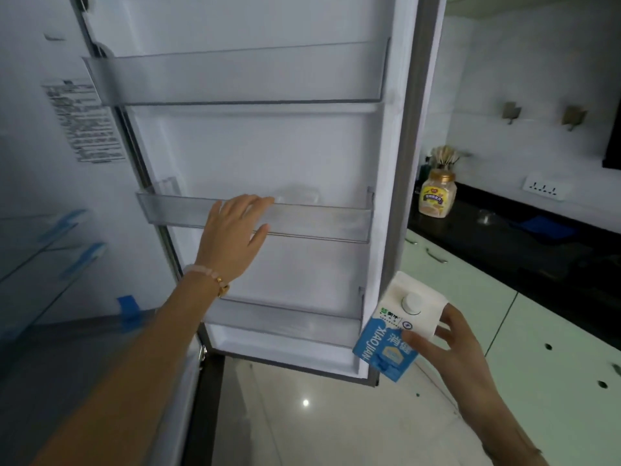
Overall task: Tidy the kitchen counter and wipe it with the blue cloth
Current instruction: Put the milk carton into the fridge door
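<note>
Tidying step, putting-away phase: the right hand (447,341) grips a blue-and-white milk carton (400,327) low beside the bottom corner of the open fridge door (255,156), carton tilted, white cap up. The fingers wrap the carton's top and side. The left hand (235,227) is open with fingers spread, palm against the front lip of the middle door shelf (322,223), apparently steadying the door.

Likely next move: lift the carton, turn it upright and set it in a door shelf; the lower door shelf (295,317) is nearest. It needs to clear the shelf lip and stand flat.

Containers: the middle shelf looks empty apart from a faint clear shape that cannot be identified; the lower shelf and the top door shelf (235,75) look empty.

Farther right, on the dark counter (504,250): a jar (437,196) with a gold lid and pale contents stands at the left end near the fridge, with a holder of sticks (444,155) behind it. The blue cloth (541,228) lies flat on the counter, farther along, untouched. Wiping is not yet begun.
</note>
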Action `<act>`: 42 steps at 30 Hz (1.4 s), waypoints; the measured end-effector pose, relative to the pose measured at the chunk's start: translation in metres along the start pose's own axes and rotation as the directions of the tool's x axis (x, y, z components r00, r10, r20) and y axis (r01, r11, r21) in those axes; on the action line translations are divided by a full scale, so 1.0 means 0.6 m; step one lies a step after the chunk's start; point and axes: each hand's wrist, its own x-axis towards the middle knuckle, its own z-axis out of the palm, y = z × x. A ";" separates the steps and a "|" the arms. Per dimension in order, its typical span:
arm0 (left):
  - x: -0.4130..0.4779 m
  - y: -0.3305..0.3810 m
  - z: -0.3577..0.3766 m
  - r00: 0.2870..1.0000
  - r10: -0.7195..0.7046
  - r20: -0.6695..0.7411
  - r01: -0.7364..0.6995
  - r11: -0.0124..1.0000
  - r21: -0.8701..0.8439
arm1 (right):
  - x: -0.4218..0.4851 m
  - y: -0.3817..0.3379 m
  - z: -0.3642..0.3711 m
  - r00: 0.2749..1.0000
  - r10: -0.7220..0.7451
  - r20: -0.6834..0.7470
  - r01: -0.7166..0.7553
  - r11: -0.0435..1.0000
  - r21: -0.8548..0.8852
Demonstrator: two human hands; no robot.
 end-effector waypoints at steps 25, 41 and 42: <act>0.066 -0.106 0.084 0.958 0.000 -0.285 0.013 0.999 0.043 | 0.319 0.056 0.290 0.898 -0.038 0.438 0.119 0.980 -0.160; 0.064 -0.092 0.087 0.967 -0.084 -0.242 0.090 0.996 0.017 | 0.336 0.091 0.283 0.838 0.128 0.530 0.114 0.910 -0.399; 0.064 -0.092 0.087 0.967 -0.086 -0.238 0.093 0.995 0.018 | 0.334 0.090 0.279 0.841 0.135 0.524 0.123 0.896 -0.428</act>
